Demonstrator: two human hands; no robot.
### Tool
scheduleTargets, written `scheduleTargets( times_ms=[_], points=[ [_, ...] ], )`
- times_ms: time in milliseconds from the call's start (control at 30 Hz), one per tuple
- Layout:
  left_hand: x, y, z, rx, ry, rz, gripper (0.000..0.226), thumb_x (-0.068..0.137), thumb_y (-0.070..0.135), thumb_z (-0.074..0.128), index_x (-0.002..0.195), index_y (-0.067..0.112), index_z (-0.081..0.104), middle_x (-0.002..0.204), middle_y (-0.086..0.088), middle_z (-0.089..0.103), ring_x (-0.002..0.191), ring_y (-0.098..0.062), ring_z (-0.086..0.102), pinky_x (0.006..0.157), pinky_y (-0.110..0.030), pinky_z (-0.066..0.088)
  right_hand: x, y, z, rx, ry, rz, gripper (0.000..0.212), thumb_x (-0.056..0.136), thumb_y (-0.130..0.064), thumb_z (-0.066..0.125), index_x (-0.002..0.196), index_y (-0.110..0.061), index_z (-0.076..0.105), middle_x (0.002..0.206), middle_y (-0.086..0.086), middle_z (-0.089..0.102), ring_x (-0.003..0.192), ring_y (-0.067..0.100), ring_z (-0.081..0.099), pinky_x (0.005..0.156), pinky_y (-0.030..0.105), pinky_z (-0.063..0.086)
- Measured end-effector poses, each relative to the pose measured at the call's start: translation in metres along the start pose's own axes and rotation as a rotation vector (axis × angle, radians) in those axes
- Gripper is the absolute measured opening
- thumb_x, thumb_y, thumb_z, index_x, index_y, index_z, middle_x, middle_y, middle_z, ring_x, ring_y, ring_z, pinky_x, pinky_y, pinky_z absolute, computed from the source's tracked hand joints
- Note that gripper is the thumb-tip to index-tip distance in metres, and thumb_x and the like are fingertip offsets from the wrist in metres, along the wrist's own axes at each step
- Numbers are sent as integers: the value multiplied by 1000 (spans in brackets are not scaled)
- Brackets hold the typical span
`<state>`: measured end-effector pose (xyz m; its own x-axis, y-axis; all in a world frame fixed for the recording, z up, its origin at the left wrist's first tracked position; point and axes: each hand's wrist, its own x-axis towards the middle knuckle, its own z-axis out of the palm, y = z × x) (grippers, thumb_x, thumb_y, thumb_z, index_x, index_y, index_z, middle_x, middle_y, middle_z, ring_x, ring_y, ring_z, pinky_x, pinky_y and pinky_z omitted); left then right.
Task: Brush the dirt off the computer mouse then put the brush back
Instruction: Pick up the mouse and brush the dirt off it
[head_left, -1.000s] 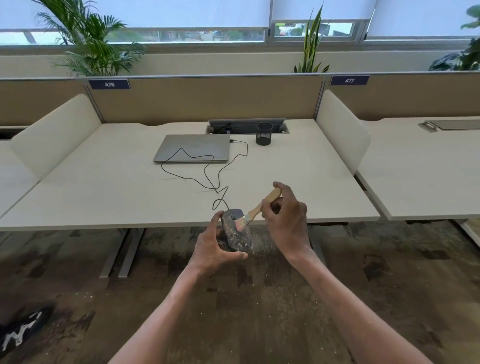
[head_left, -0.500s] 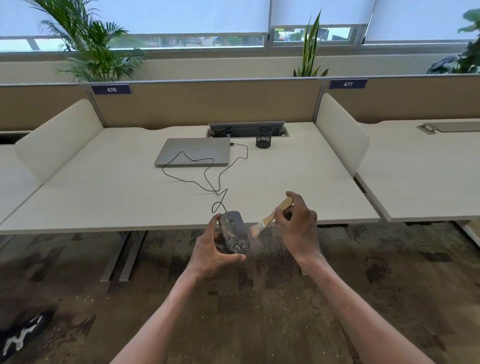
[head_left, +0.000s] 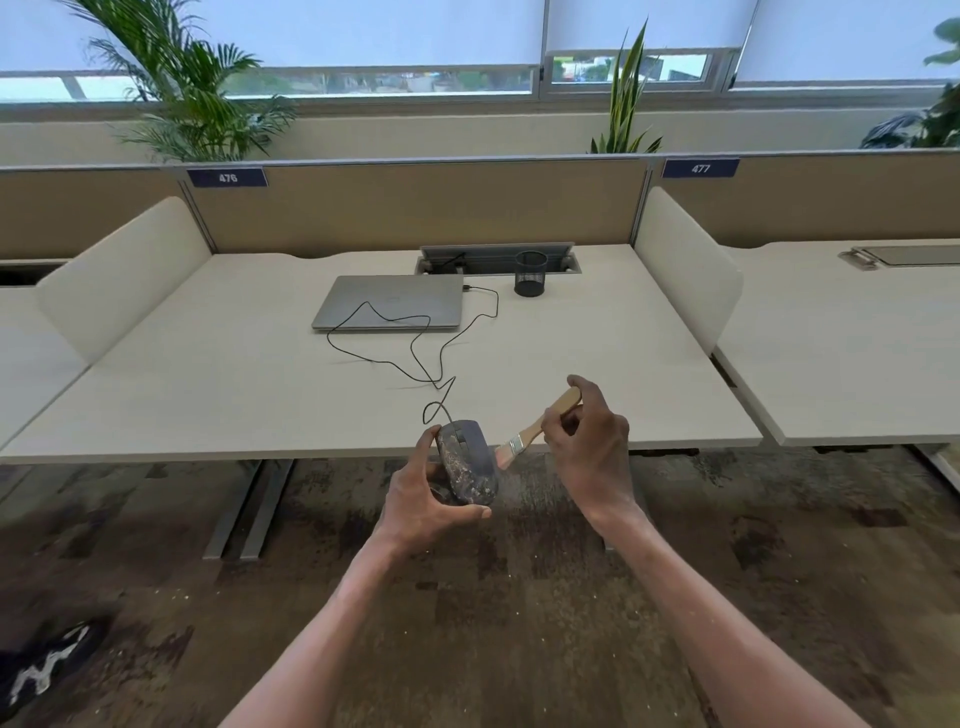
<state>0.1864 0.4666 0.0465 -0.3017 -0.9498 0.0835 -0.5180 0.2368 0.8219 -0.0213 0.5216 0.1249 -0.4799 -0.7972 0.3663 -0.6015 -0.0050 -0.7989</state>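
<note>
Dark grey mouse (head_left: 467, 462) speckled with pale dirt, tan wooden brush (head_left: 535, 430) (silver ferrule), cream table (head_left: 208, 395), silver laptop (head_left: 392, 307).

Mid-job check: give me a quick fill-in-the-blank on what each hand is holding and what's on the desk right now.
1. The left hand holds the dirty ____ beyond the desk's front edge.
2. The right hand grips the brush by its ____ handle.
3. The laptop lies with its lid ____.
4. The black mesh cup stands to the ____ of the laptop.

Missing words: mouse; wooden; closed; right
</note>
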Motion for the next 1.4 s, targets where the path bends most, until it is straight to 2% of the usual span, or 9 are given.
scheduleTargets(
  times_ms=[67, 400, 533, 733, 900, 1033, 1167, 1267, 1400],
  points=[
    [1, 4, -1, 0, -4, -17, 132, 47, 55, 98, 155, 35, 25, 132, -10, 66, 113, -26, 66, 101, -44, 54, 0, -8, 2, 19, 12, -48, 48, 95, -13, 66, 139, -4, 51, 91, 9, 77, 73, 10, 68, 62, -8, 41],
    [5, 10, -1, 22, 10, -42, 132, 48, 53, 98, 156, 31, 25, 135, -14, 63, 112, -33, 66, 98, -49, 55, -12, -22, 14, 39, -40, -97, 47, 96, -14, 65, 139, -5, 50, 85, 5, 77, 65, 3, 66, 62, -3, 45],
    [4, 4, -2, 13, 6, -42, 133, 45, 55, 98, 155, 33, 25, 122, -6, 71, 95, -16, 70, 89, -34, 59, -23, -14, 13, 25, -88, -59, 49, 94, -13, 66, 140, -7, 50, 79, 1, 74, 60, -4, 61, 59, -4, 41],
    [7, 2, -3, 5, 8, -52, 133, 46, 55, 98, 156, 31, 26, 130, -9, 68, 110, -24, 68, 97, -44, 57, -18, -18, 11, 59, -27, -81, 47, 95, -15, 67, 139, -8, 50, 77, -2, 73, 58, -10, 62, 60, -3, 44],
    [9, 3, -2, -23, 6, 0, 128, 48, 49, 99, 154, 29, 30, 103, 14, 70, 79, 4, 69, 71, -9, 54, -12, -22, 14, 59, -8, -100, 48, 96, -16, 66, 140, -7, 49, 89, 5, 77, 73, 6, 68, 64, -3, 46],
    [10, 4, -3, -17, 17, -19, 129, 49, 48, 99, 156, 29, 29, 123, -8, 70, 96, -20, 71, 90, -36, 59, -24, -11, 13, 62, -64, -85, 46, 97, -16, 65, 140, -11, 49, 82, 0, 75, 63, -4, 64, 62, 1, 48],
    [9, -1, -2, -23, -3, -15, 129, 45, 54, 96, 154, 32, 30, 113, -4, 74, 75, -3, 71, 73, -17, 58, -34, -1, 9, 76, -79, -88, 41, 95, -15, 68, 133, -12, 52, 79, -6, 69, 67, -8, 65, 62, 3, 48],
    [10, -2, -1, -30, -10, -18, 132, 42, 60, 94, 154, 30, 30, 117, -5, 73, 78, -2, 71, 79, -26, 61, -38, 4, 6, 76, -76, -109, 37, 94, -14, 70, 127, -11, 54, 83, -4, 69, 70, -1, 67, 64, 3, 49],
    [14, -4, 1, -40, -15, -20, 129, 45, 54, 97, 153, 30, 31, 114, -3, 74, 74, 5, 71, 70, -12, 56, -40, 10, 3, 63, -85, -109, 37, 92, -13, 71, 125, -12, 54, 79, -8, 65, 73, -13, 64, 59, 0, 45]
  ],
)
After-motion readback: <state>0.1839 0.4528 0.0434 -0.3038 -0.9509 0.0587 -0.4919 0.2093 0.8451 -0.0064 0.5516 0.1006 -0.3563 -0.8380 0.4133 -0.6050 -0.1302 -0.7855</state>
